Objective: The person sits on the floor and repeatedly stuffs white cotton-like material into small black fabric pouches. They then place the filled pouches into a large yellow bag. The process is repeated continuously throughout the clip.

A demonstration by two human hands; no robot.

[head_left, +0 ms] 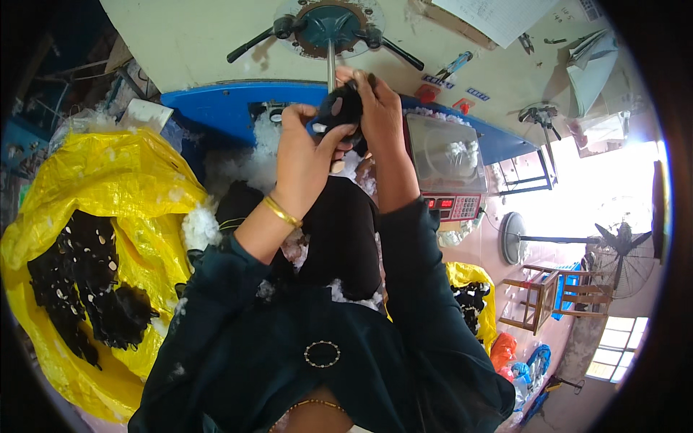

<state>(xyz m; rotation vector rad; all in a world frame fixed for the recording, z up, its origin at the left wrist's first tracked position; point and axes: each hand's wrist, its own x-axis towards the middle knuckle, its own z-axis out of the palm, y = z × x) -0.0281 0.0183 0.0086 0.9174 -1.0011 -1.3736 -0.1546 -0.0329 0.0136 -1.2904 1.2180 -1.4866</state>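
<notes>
- The black plush piece (339, 110) is mostly covered by the left hand (302, 155) and right hand (381, 108), so its shape can't be told.
- Just above the grip, the metal nozzle (330, 68) disappears behind the fingers.
- Right of the grip, the scale (447, 169) has red digits too small to read.
- Well left and below, the yellow bag (108, 202) runs off into the dark rim.

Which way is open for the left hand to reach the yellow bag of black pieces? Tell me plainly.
Probably none right now: the left hand is raised and gripping the black toy piece together with the right hand. The yellow bag lies open on that side with nothing across it, so a freed hand likely could reach it.
</notes>
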